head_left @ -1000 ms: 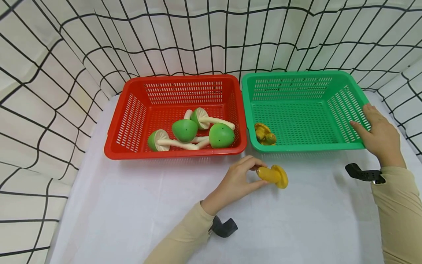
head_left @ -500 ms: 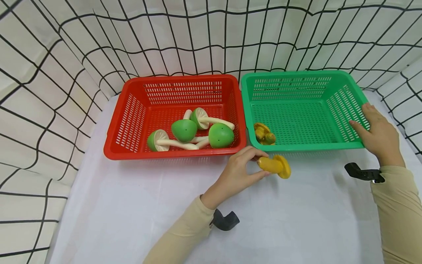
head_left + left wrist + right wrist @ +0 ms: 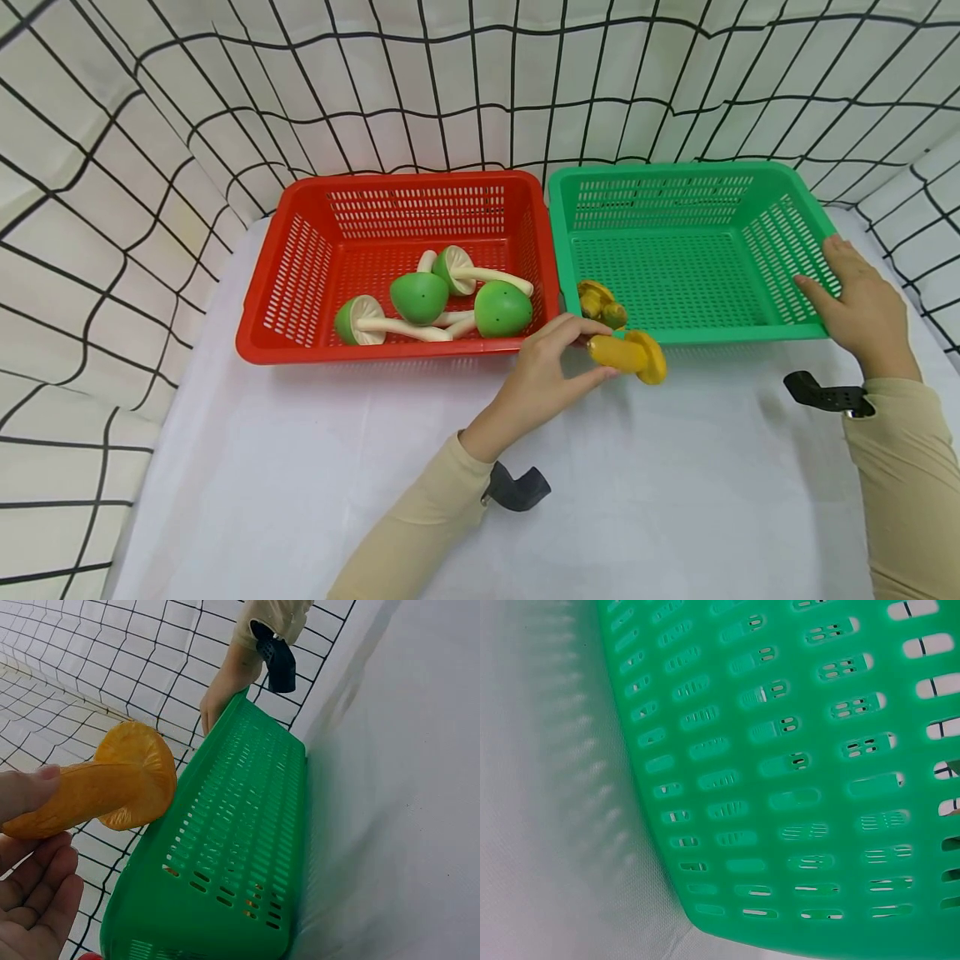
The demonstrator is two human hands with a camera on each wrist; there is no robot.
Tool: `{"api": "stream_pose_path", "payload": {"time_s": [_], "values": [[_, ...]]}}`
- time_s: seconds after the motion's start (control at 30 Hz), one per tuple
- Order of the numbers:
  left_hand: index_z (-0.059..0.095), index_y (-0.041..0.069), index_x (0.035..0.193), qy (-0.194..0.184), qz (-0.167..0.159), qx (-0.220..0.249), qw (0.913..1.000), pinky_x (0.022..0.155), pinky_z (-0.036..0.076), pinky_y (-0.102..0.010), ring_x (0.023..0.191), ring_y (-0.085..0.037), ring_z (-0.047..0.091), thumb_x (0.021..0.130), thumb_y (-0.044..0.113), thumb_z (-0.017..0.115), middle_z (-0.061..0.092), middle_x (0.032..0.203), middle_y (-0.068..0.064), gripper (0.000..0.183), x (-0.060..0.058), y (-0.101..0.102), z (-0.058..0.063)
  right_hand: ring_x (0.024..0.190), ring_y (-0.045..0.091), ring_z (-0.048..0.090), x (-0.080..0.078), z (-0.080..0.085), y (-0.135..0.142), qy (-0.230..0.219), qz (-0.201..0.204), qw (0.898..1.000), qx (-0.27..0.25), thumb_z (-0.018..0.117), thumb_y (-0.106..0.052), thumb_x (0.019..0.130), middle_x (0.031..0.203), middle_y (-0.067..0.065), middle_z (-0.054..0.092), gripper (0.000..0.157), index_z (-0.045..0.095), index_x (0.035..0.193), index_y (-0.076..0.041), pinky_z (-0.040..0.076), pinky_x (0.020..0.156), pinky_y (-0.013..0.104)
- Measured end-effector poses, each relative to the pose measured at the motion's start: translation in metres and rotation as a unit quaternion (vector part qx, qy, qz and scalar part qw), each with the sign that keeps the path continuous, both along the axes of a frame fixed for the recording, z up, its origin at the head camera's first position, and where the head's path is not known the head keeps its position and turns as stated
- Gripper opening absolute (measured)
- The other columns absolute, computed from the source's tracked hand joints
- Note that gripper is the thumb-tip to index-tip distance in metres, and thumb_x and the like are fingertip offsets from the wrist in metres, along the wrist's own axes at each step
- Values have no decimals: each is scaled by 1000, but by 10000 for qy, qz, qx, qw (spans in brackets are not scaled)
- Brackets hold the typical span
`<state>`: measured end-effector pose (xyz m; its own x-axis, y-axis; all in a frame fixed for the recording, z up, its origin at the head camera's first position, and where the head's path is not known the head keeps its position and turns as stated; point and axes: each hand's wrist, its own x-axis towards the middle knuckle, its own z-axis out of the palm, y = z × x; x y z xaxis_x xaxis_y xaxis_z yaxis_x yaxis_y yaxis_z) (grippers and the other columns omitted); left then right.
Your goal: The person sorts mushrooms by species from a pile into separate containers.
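I am reading no brand, label or writing on any item in the three views.

I am taking the green basket as the landmark. My left hand is pinching the stem of the yellow mushroom between thumb and fingers, holding it level just outside the basket's front wall, near its left front corner, with the cap pointing right. In the left wrist view the mushroom is hanging clear of the basket wall, not touching it. My right hand is resting on the basket's right rim, thumb over the inside of the wall and fingers outside it; I am gripping the rim. The right wrist view is showing only the slotted wall at close range.

Inside the basket, in its left front corner, a second yellow mushroom is lying. Touching the basket's left side, a red basket is holding four green mushrooms in a loose pile. Both baskets are standing on a white cloth, and a white backdrop with a black grid is hanging behind them. The basket's front wall is standing between the held mushroom and the basket floor.
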<state>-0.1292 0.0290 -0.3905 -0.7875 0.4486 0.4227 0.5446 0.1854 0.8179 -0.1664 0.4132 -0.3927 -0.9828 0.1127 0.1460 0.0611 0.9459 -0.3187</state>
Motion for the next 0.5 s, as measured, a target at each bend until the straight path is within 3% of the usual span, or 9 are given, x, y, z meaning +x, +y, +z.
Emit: {"api": "stream_pose_path", "payload": {"time_s": [0.27,0.5], "values": [[63,2,107,222,290,20,9993,80,45,-16,89,-13,56,75,9,79,61,97,-5,37,-7,2,6,142,34,11,2,0,0,-59,47,10000,-46,33,-41,100,152,20,14,67,13,148,0,12,110,55],[61,2,109,25,359,44,9993,79,49,-24,91,-14,57,77,10,78,61,104,-7,36,-15,10,11,142,34,11,1,0,-1,-7,1,10000,-11,33,-43,100,152,21,15,67,13,148,0,12,111,54]]}}
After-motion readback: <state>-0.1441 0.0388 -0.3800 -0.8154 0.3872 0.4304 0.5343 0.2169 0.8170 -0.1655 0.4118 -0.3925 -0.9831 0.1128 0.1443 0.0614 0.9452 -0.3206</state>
